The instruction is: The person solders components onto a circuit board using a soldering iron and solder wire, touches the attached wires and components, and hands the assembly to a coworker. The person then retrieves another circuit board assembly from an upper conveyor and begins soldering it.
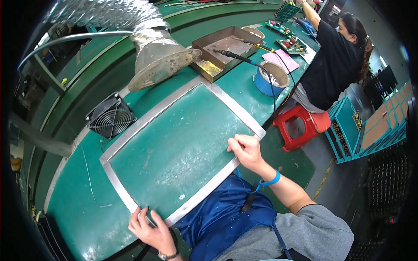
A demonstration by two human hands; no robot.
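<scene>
A silvery rectangular metal frame lies on the green bench top, with green surface showing inside it. My left hand rests at the frame's near left corner, fingers apart and laid over the metal edge. Toward the near right corner, my right hand is closed, its fingers curled in and its wrist over the near bar. Whatever those fingers may hold is hidden. A blue strap with a cord circles my right wrist.
Left of the frame stands a black fan. A dirty metal fume hood hangs over the far side. Beyond are a metal tray, a soldering iron, a blue tub and circuit boards. A co-worker sits right on a red stool.
</scene>
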